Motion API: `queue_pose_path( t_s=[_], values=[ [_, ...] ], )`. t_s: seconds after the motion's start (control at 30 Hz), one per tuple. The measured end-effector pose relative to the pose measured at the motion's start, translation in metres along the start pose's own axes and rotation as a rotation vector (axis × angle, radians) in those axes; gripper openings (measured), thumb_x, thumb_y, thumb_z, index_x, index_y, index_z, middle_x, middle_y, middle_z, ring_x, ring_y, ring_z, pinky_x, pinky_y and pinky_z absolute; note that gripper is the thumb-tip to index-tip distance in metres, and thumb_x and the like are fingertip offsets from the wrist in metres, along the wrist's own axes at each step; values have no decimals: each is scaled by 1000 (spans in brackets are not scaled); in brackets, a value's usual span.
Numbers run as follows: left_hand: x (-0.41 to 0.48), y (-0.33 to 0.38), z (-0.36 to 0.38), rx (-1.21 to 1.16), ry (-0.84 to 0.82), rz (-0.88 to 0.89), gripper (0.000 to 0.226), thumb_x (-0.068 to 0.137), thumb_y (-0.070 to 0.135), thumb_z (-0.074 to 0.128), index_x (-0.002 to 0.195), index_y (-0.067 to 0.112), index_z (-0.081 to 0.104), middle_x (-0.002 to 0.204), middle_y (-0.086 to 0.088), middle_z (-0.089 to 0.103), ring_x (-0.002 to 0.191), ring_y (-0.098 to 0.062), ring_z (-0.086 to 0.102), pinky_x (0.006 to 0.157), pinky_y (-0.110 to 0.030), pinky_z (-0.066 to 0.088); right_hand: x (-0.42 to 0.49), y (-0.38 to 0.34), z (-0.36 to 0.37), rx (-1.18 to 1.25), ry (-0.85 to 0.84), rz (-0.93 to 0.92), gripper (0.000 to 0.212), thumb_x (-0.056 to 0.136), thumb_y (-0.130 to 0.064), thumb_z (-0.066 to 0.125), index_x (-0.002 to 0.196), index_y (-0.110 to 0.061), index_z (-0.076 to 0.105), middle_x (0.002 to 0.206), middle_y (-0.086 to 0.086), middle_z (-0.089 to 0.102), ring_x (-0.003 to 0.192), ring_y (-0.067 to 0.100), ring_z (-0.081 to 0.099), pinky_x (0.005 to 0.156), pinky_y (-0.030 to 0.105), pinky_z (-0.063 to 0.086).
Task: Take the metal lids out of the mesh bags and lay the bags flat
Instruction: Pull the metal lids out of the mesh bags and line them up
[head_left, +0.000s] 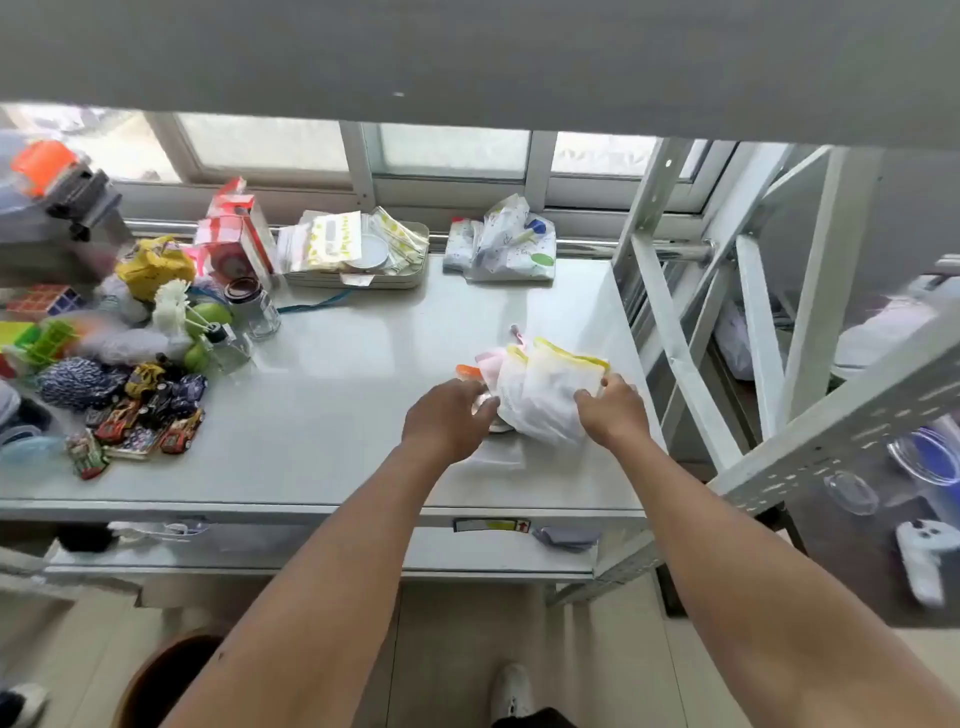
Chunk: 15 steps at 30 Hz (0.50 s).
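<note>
Head view showed the left hand (451, 415) gripping a shiny metal lid (488, 408) beside white yellow-trimmed mesh bags (543, 395), which the right hand (615, 410) pinched, near the steel table's (337, 405) right edge. A snagged lid could probably drag the bags off.

Bunched white yellow-trimmed mesh bags (540, 395) on table's right side, metal lid (491, 413) beneath.

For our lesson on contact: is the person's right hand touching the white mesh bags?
Touching. The head view shows the right hand with fingers pinching the near right edge of the mesh bags.
</note>
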<state>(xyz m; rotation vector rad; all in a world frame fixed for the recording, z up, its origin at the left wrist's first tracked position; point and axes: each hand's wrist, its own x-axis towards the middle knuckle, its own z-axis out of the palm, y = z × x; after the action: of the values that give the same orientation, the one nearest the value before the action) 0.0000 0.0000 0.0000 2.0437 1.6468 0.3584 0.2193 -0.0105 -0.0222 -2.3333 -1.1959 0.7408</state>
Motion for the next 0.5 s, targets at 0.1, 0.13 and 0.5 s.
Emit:
queue_pose_path(
  t_s=[0.1,0.13,0.5],
  values=[
    [8,3,11,-66,-17,-69,40,92,53,46,116,25,63,109,3,68,102,-24,63,73,-31,44,3,-4,4,46,-19,6,72,83,-44,63,142,-10,41,140,14,49,127,33,49,98,36,41],
    [9,6,13,-52,-6,-80,41,92,53,47,118,25,61,111,2,67,103,-25,64,72,-32,44,3,-5,5,60,-30,11,70,82,-42,67,139,-9,43,137,14,51,124,33,51,95,34,42],
    [44,28,12,179,-37,131,37,89,20,44,116,20,69,125,-3,61,119,-28,45,96,-37,38,13,-1,6,369,105,90,12,82,-8,64,92,-12,66,91,4,65,88,25,60,80,30,48]
  ],
)
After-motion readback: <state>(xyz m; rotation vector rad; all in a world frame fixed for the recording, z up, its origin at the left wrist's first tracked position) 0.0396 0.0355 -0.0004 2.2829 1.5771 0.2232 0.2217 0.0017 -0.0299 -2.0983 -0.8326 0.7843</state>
